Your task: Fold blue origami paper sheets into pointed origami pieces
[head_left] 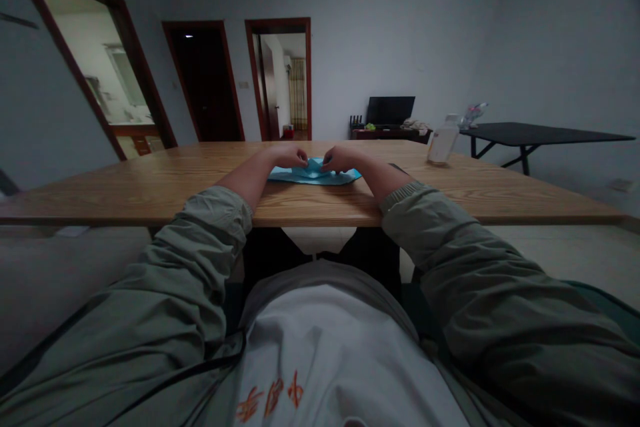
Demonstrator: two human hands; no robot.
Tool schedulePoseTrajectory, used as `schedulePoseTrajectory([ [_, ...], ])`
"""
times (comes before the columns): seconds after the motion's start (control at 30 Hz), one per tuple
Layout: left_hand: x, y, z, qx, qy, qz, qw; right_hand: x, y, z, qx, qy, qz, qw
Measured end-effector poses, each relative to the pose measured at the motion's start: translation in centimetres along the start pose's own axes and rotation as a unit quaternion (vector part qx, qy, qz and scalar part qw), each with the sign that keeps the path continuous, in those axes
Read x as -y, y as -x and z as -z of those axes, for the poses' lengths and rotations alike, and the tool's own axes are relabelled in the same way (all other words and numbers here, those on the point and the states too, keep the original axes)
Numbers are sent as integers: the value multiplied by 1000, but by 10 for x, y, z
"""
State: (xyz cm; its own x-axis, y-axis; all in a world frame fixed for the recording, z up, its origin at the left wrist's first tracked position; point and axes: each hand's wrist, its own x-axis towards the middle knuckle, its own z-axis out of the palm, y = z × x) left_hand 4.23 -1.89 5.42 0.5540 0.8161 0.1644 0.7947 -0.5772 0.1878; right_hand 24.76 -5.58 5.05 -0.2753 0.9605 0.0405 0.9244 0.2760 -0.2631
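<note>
A light-blue sheet, paper or thin cloth, lies flat on the wooden table in front of me. Its middle is raised into a folded, peaked shape between my hands. My left hand pinches the left side of this raised part with thumb and fingers together. On the other side, my right hand pinches it with bent fingers. The exact folds under the fingertips are too small to make out. Both wrists rest low over the near part of the table.
A clear bottle with a white label stands on the table to the right. Beside my right forearm, a dark flat object is partly hidden. Farther back are a black folding table and a cabinet with a monitor.
</note>
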Motion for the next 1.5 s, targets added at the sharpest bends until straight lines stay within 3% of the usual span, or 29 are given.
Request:
schedulePoseTrajectory([
  [0.33, -11, 6, 2, 21, 6, -11, 1000, 9, 2, 2, 22, 15, -49, 998],
  [0.47, -15, 7, 3, 14, 53, -12, 998, 5, 0, 2, 4, 15, -22, 1000],
  [0.63, -12, 7, 3, -61, 91, -27, 994, 3, -1, 2, -21, 13, 18, 1000],
  [0.73, -8, 7, 4, -117, 96, -26, 988, 1, -2, 2, -64, 40, 37, 996],
  [0.83, -7, 7, 5, -138, 166, 3, 976, -2, -5, 1, -111, 37, 58, 992],
  [1.07, -13, 8, 12, -204, 323, 48, 923, -1, -12, 0, -178, -115, 36, 977],
  [1.17, -15, 10, 14, -204, 344, 36, 916, 0, -12, 1, -197, -158, 37, 967],
  [1.4, -18, 11, 12, -173, 346, 0, 922, -2, -11, 0, -217, -106, 119, 963],
  [1.5, 0, 5, 17, -226, 328, 20, 917, 0, -9, 1, -237, -96, 107, 961],
])
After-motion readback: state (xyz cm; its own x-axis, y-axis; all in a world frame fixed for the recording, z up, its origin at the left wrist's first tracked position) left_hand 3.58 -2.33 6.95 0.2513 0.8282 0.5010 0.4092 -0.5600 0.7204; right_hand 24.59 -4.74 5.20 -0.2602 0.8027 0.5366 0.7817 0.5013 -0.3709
